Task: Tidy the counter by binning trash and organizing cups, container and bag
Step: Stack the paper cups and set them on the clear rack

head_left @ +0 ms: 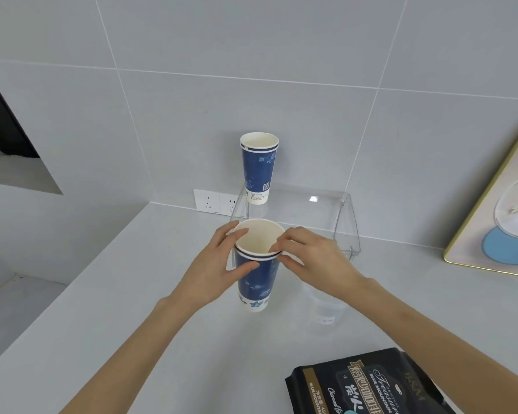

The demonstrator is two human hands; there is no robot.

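Observation:
A stack of blue paper cups [256, 282] stands upright on the white counter [132, 324], two rims showing at its top. My left hand [222, 264] wraps its left side, thumb low and fingers at the rim. My right hand [311, 258] pinches the rims from the right. Another blue paper cup [258, 167] stands on a clear acrylic shelf [305, 204] against the wall. A clear plastic container [326, 306] sits under my right wrist, faint and partly hidden. A black coffee bag [368, 383] lies at the lower right.
A double wall socket [217, 201] sits on the grey tiled wall behind the shelf's left end. A gold-framed picture [497, 210] leans against the wall at the right. The counter's left edge drops to a lower ledge [15, 312].

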